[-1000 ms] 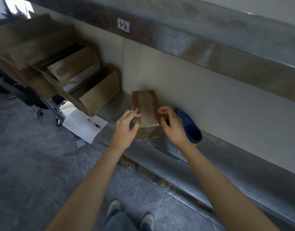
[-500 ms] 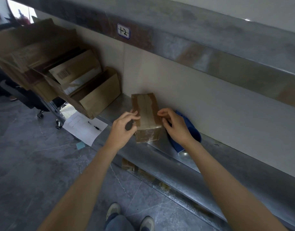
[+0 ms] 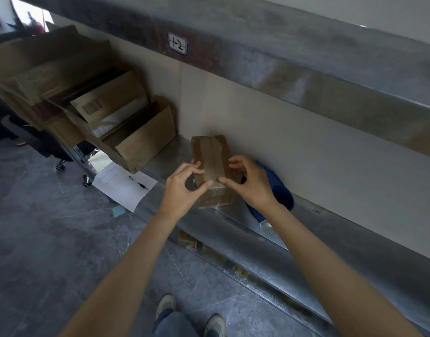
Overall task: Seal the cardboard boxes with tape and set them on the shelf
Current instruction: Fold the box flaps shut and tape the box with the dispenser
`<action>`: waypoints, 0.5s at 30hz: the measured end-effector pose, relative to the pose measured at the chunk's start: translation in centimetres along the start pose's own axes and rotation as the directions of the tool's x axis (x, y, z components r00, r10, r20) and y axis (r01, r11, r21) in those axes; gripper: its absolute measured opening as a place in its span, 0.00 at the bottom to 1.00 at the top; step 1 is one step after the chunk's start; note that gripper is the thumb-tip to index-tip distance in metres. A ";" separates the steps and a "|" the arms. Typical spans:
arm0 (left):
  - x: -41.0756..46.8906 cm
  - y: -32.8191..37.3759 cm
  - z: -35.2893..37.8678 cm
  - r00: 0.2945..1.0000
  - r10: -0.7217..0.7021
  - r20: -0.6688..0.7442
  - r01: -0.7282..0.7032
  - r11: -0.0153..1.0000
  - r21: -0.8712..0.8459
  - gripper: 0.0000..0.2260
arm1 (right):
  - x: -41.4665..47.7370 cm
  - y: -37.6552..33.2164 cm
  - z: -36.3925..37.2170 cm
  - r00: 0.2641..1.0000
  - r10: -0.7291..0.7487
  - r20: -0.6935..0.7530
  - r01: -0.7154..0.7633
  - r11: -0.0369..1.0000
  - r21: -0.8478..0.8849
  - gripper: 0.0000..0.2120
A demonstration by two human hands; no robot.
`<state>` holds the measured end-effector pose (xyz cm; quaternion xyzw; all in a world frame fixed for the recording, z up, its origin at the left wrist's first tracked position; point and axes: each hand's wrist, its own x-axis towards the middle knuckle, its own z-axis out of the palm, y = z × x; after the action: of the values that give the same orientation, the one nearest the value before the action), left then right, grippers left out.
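Head camera view, looking down along two bare forearms that reach toward a long grey metal shelf point(image 3: 342, 239) set against a pale wall. A small cardboard box point(image 3: 212, 164) stands on this shelf, its short end facing the person and its far end close to the wall. Glossy brown tape runs lengthwise along its top and down over the near end.

The left hand point(image 3: 182, 188) is at the box's near left corner, fingers curled, with the thumb tip on the taped top near the front edge and the forefinger on the left edge. The right hand point(image 3: 251, 183) mirrors it at the near right corner, fingers curled, thumb tip on the top beside the left thumb and forefinger on the right edge. Both hands pinch the box between thumb and fingers.

Just right of the box, partly behind the right hand, a blue tape dispenser point(image 3: 280, 193) lies on the shelf. To the left, several larger open cardboard boxes point(image 3: 141, 139) lean stacked together, one showing a barcode. In front of them a white sheet of paper point(image 3: 121, 188) hangs over the shelf's front edge, with a black pen point(image 3: 142, 185) on it. A small blue note point(image 3: 118, 211) lies near it, lower down. On the edge of the shelf above, a white label point(image 3: 177, 43) reads "1-2". Below, the person's two shoes point(image 3: 166, 306) stand on a grey marbled floor point(image 3: 51, 239).
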<state>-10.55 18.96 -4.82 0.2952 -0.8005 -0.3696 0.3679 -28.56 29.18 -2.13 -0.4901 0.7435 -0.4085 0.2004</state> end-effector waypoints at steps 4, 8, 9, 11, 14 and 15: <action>-0.1 -0.5 -1.1 0.991 0.021 0.133 -0.020 1.000 -0.011 0.26 | -0.6 0.9 -1.0 0.988 -0.035 0.150 0.034 0.999 0.015 0.35; -0.2 -0.8 -0.8 0.992 0.024 0.127 -0.026 1.000 0.008 0.27 | -0.6 1.7 -0.6 0.987 -0.121 0.104 0.125 0.992 -0.028 0.28; -0.3 -0.8 -0.7 0.992 0.024 0.121 -0.026 1.000 0.009 0.26 | -0.7 1.7 -0.4 0.986 -0.138 0.093 0.141 0.989 -0.033 0.27; -0.3 -0.8 -0.6 0.993 0.033 0.116 -0.036 0.999 0.018 0.27 | -0.7 1.7 -0.4 0.984 -0.150 0.093 0.154 0.987 -0.037 0.27; -0.3 -0.7 -0.6 0.994 0.042 0.102 -0.044 0.999 0.022 0.27 | -0.6 1.4 -0.2 0.990 -0.117 0.080 0.121 0.992 -0.045 0.31; -0.3 -0.5 -0.6 0.995 0.039 0.090 -0.041 0.999 0.019 0.26 | -0.6 1.3 0.1 0.991 -0.118 0.059 0.121 0.991 -0.055 0.31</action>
<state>-9.78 18.70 -5.13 0.2661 -0.8259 -0.3664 0.3360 -29.01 29.91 -3.31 -0.5505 0.7185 -0.3840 0.1820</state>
